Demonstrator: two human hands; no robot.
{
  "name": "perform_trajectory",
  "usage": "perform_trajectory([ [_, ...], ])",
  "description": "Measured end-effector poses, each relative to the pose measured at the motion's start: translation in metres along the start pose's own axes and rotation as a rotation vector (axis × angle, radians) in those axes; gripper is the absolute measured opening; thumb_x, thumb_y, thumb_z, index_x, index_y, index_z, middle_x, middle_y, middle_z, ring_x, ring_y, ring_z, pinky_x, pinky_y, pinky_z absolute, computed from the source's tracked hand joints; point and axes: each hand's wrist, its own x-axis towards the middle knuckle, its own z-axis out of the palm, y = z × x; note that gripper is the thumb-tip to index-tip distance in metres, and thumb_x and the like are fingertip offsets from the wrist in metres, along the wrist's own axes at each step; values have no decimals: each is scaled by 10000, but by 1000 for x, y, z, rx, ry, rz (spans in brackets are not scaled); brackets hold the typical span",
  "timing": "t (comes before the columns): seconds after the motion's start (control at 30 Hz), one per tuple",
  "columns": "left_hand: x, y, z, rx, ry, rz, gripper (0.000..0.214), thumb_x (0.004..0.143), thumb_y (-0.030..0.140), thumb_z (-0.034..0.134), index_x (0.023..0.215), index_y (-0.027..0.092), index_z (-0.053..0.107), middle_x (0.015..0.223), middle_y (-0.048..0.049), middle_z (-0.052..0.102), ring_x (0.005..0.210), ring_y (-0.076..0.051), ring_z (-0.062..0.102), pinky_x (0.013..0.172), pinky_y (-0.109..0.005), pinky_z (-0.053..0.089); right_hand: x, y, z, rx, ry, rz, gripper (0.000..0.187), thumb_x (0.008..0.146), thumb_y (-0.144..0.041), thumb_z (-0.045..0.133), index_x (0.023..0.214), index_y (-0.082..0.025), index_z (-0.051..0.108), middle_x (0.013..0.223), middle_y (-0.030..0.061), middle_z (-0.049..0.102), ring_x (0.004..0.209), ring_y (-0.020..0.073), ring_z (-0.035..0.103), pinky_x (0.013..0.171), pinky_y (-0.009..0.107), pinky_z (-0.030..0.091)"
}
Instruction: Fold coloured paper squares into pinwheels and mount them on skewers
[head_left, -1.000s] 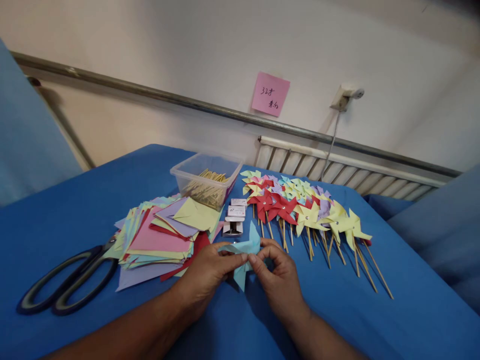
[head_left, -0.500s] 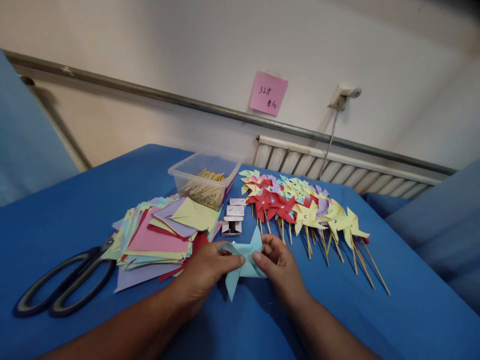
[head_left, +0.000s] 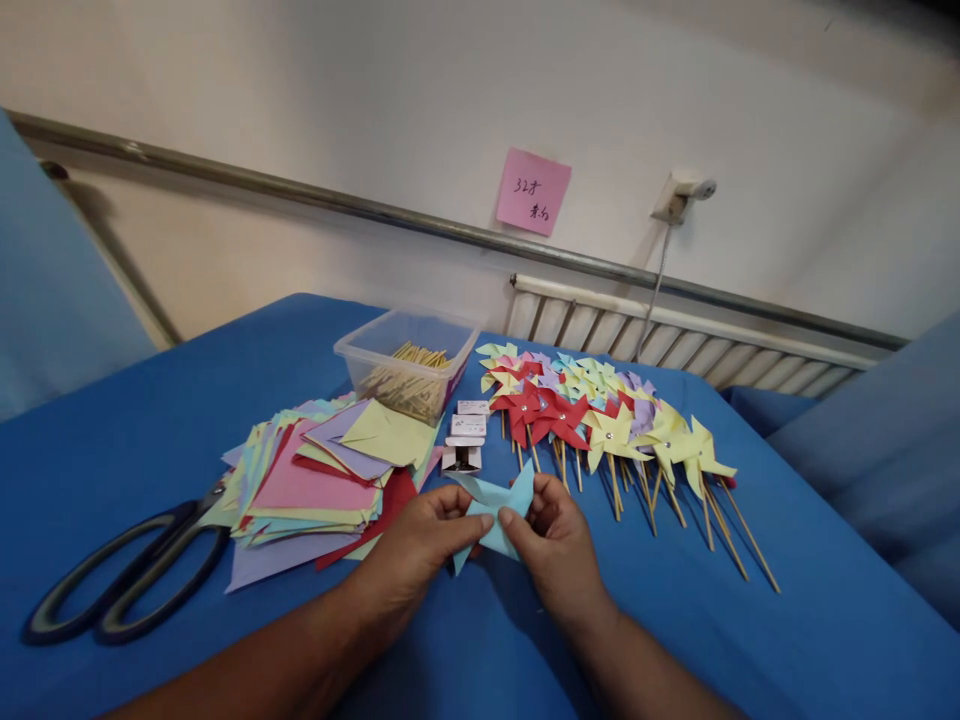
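Note:
A light blue paper pinwheel (head_left: 501,540) without a stick is held up between my two hands, its points folded toward the centre. My left hand (head_left: 431,535) pinches it from the left, thumb near the middle. From the right, my right hand (head_left: 551,530) grips it with the thumb also close to the centre and the fingers curled behind. Just beyond the pinwheel stand small white boxes (head_left: 468,426), the nearest one open with dark contents. To the left lies a heap of coloured paper squares (head_left: 315,480).
Large scissors (head_left: 142,570) lie left of the paper. Behind it, a clear plastic box (head_left: 360,350) holds many wooden sticks (head_left: 409,380). Finished pinwheels on sticks (head_left: 611,437) cover the right side of the blue table (head_left: 262,340). A radiator (head_left: 570,315) runs along the wall.
The blue pinwheel has been turned and tilted, and its lower point now shows less. Both thumbs have come closer together at its centre.

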Motion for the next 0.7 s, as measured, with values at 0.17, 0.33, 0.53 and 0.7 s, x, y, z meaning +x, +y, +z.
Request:
perform_trajectory([
  [0.17,-2,7,4,-15,37,7,190,683,318,708,726,156,618,615,15,624,559,-101,527,521,-203,353,-1,4,1,-118,37,-55,230,758,-233,654,940,-183,523,806,1,631,667,116,546,621,237,435],
  [0.33,-4,12,10,-26,93,-4,215,577,265,771,687,159,619,582,24,637,540,-108,543,512,-206,379,-9,0,1,-210,36,-76,229,765,-259,655,949,-184,541,830,14,632,707,132,557,644,246,439],
  [0.53,-11,11,13,41,-51,35,162,602,237,723,655,156,592,576,28,612,541,-101,534,524,-212,377,2,0,-17,1,132,8,320,870,-475,488,968,-190,595,788,28,622,658,141,562,590,251,439],
  [0.7,-19,4,17,23,-356,-33,193,576,210,719,627,169,538,486,84,489,423,-46,372,435,-193,257,19,16,-17,-250,114,-40,210,789,-379,617,819,-176,661,680,4,604,605,131,543,585,245,433],
])
